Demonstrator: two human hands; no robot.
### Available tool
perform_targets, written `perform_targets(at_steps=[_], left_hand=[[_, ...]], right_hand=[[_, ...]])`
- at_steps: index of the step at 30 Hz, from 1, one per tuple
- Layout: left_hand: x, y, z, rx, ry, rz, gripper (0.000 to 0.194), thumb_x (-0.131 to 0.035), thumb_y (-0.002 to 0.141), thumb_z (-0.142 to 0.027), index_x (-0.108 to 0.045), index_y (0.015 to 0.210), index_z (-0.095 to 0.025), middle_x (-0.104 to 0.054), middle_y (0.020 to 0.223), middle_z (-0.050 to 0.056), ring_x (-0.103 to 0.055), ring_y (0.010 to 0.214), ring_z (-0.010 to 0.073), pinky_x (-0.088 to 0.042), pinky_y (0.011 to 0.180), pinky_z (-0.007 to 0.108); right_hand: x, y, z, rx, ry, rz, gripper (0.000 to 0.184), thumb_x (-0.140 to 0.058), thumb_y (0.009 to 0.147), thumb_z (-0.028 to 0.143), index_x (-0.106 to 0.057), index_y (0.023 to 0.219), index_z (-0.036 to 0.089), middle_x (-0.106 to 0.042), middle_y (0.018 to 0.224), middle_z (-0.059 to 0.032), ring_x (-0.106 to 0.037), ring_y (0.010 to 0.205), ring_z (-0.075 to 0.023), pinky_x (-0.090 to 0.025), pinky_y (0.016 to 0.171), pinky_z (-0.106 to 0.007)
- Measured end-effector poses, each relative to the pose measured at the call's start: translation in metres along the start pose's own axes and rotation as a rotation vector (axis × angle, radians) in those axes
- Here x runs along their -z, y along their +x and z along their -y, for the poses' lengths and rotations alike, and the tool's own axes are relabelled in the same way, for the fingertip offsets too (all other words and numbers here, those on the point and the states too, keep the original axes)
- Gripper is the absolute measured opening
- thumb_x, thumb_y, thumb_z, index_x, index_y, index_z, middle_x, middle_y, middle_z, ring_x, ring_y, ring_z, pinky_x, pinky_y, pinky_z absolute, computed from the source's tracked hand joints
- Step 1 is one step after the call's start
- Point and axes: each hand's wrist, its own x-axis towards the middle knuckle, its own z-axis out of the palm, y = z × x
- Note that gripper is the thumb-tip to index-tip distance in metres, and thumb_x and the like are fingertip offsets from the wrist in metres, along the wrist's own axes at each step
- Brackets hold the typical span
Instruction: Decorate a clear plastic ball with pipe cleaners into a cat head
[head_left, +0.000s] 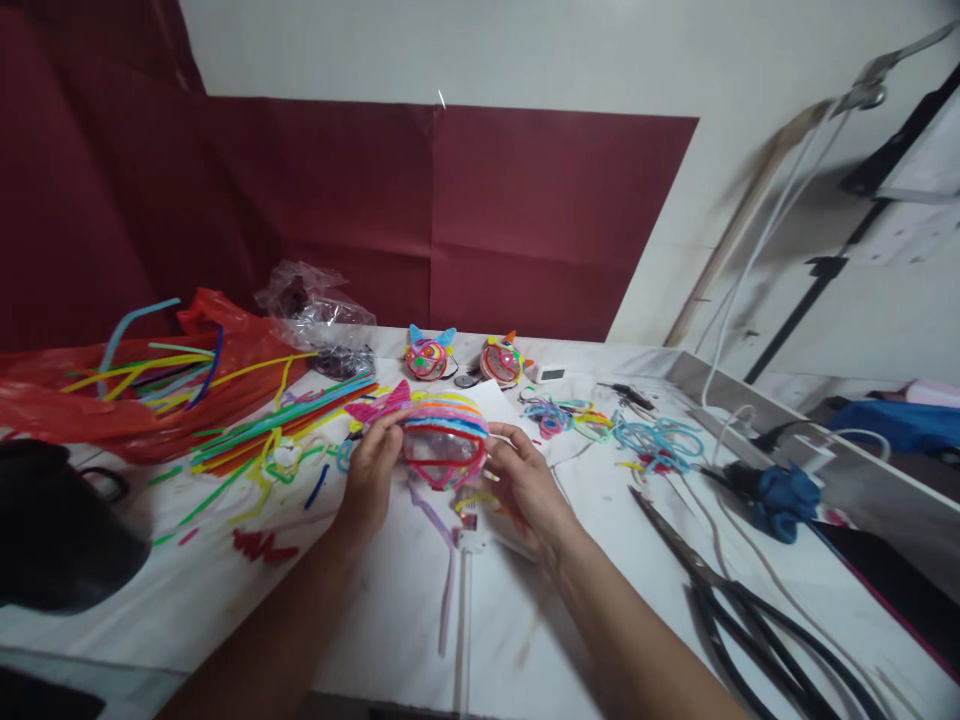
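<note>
Both hands hold a clear plastic ball (442,447) wrapped in rows of coloured pipe cleaners, with a pink pointed ear at its upper left. My left hand (373,470) grips its left side, thumb near the front. On the right side, the fingers of my right hand (529,485) press against its edge. Yellow, orange, blue and red strands band the top, and a red outline frames the clear front. Under it a thin purple strip (448,590) lies on the table beside a white stick-like device (466,560).
Bundled pipe cleaners (277,425) and a red plastic bag (225,330) lie left, near a black container (67,530). Two finished-looking decorated balls (427,358) stand at the back. Large black scissors (705,575), tangled blue strands (664,440) and cables lie right.
</note>
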Motion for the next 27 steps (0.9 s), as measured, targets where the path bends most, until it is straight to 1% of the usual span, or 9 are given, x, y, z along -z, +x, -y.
perform_targets(at_steps=[3,5,7,10,13,16,20,24,27], left_hand=[[-0.003,-0.003,0.000,-0.056,0.108,0.010,0.043,-0.090,0.072,-0.043,-0.074,0.105,-0.019,-0.076,0.107,0.007,-0.069,0.106,0.0249,-0.053,0.086,0.028],[-0.006,-0.005,0.000,-0.076,0.121,0.027,0.050,-0.095,0.062,-0.035,-0.072,0.104,-0.021,-0.075,0.109,0.006,-0.070,0.106,0.0263,-0.054,0.089,0.030],[-0.009,-0.006,0.001,-0.080,0.127,0.032,0.059,-0.097,0.054,-0.022,-0.070,0.107,-0.022,-0.074,0.112,0.006,-0.070,0.107,0.0271,-0.053,0.091,0.032],[-0.010,-0.006,0.001,-0.042,0.127,-0.005,0.068,-0.094,0.049,-0.011,-0.069,0.112,-0.021,-0.074,0.112,0.006,-0.070,0.107,0.0277,-0.052,0.093,0.032],[-0.008,-0.004,0.002,0.000,0.120,-0.046,0.068,-0.094,0.052,-0.013,-0.068,0.115,-0.022,-0.075,0.110,0.005,-0.070,0.103,0.0265,-0.052,0.092,0.033],[-0.007,-0.005,0.001,0.042,0.087,-0.035,0.064,-0.094,0.058,-0.020,-0.067,0.117,-0.024,-0.076,0.109,0.005,-0.071,0.103,0.0264,-0.054,0.090,0.034],[-0.011,-0.007,-0.004,0.127,0.015,-0.013,0.058,-0.091,0.065,-0.025,-0.067,0.118,-0.024,-0.077,0.105,0.005,-0.073,0.100,0.0275,-0.057,0.084,0.034],[-0.013,-0.008,-0.007,0.171,-0.004,0.016,0.056,-0.085,0.071,-0.029,-0.066,0.123,-0.025,-0.077,0.104,0.002,-0.074,0.094,0.0265,-0.058,0.075,0.032],[-0.011,-0.006,-0.005,0.160,-0.025,0.059,0.053,-0.084,0.072,-0.031,-0.067,0.122,-0.023,-0.078,0.109,0.005,-0.075,0.095,0.0261,-0.059,0.077,0.032]], right_hand=[[-0.006,-0.003,0.000,0.082,-0.097,-0.088,0.054,-0.093,0.059,0.047,-0.062,0.098,0.025,-0.070,0.097,0.0013,-0.065,0.073,-0.0135,-0.058,0.063,-0.027],[-0.009,-0.004,-0.002,0.109,-0.172,-0.099,0.054,-0.092,0.058,0.047,-0.062,0.097,0.025,-0.069,0.101,0.0000,-0.064,0.072,-0.0137,-0.057,0.063,-0.028],[-0.014,-0.006,-0.005,0.120,-0.247,-0.092,0.056,-0.092,0.057,0.048,-0.061,0.097,0.025,-0.069,0.095,-0.0006,-0.063,0.074,-0.0165,-0.055,0.060,-0.029],[-0.020,-0.008,-0.005,0.200,-0.354,-0.114,0.053,-0.092,0.054,0.047,-0.062,0.093,0.026,-0.068,0.095,-0.0031,-0.063,0.083,-0.0207,-0.052,0.059,-0.028],[-0.022,-0.012,-0.003,0.231,-0.400,-0.082,0.049,-0.090,0.057,0.044,-0.065,0.095,0.026,-0.067,0.099,-0.0039,-0.063,0.089,-0.0221,-0.052,0.062,-0.028],[-0.019,-0.013,0.000,0.170,-0.356,-0.039,0.049,-0.087,0.061,0.042,-0.067,0.103,0.026,-0.067,0.091,-0.0020,-0.064,0.083,-0.0207,-0.052,0.066,-0.030],[-0.014,-0.011,0.003,0.182,-0.349,-0.039,0.046,-0.082,0.065,0.044,-0.068,0.104,0.024,-0.067,0.084,-0.0018,-0.064,0.080,-0.0201,-0.054,0.071,-0.033],[-0.015,-0.011,0.007,0.278,-0.447,-0.030,0.038,-0.077,0.073,0.046,-0.069,0.103,0.024,-0.072,0.099,-0.0067,-0.066,0.087,-0.0235,-0.055,0.066,-0.034],[-0.016,-0.010,0.010,0.403,-0.583,-0.029,0.029,-0.072,0.081,0.046,-0.071,0.100,0.025,-0.072,0.112,-0.0078,-0.067,0.089,-0.0226,-0.054,0.067,-0.032]])
